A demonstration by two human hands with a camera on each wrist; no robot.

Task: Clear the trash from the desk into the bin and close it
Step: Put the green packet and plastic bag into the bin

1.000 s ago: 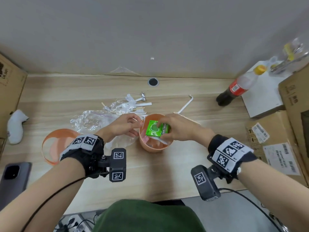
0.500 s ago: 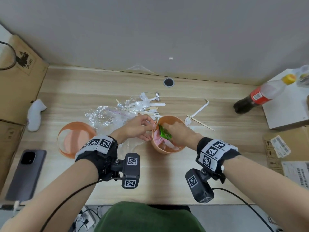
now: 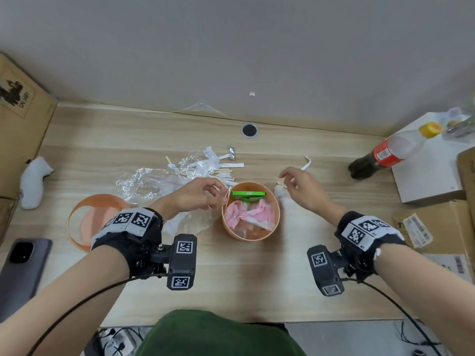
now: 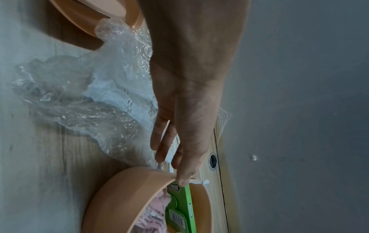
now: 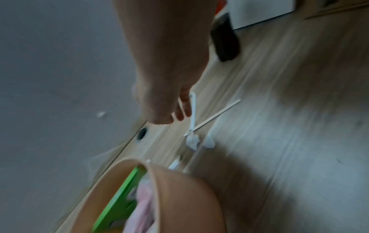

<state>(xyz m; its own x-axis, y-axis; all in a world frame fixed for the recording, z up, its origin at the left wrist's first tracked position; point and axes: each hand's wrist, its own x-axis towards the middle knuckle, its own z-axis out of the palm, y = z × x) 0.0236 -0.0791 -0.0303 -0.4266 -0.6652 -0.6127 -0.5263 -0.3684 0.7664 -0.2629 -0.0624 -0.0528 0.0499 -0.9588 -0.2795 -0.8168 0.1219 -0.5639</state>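
The orange bin [image 3: 275,222] stands open mid-desk, holding a green box [image 3: 248,194] on edge and pink tissue [image 3: 240,214]. My left hand [image 3: 218,194] is at the bin's left rim [image 4: 139,175]; its thumb [image 4: 182,179] touches the rim and the fingers stay relaxed outside. My right hand [image 3: 290,179] hovers empty and spread just right of the bin, over a white bent straw [image 5: 192,110], a wooden stick [image 5: 215,116] and a white wad [image 3: 280,194]. The orange lid [image 3: 95,222] lies to the left. Crumpled clear plastic [image 3: 144,183] and loose sticks and paper strips [image 3: 221,167] lie behind my left hand.
A phone [image 3: 21,268] lies at the near left, with a white toy [image 3: 33,181] and a cardboard box [image 3: 23,111] beyond it. At the right are a cola bottle [image 3: 385,155], a white board [image 3: 431,170] and cardboard boxes [image 3: 437,227]. A cable hole [image 3: 249,130] sits by the wall.
My right hand pushed the green box into the bin, let go of it, and moved out to the right above the straw. My left hand stayed at the rim.
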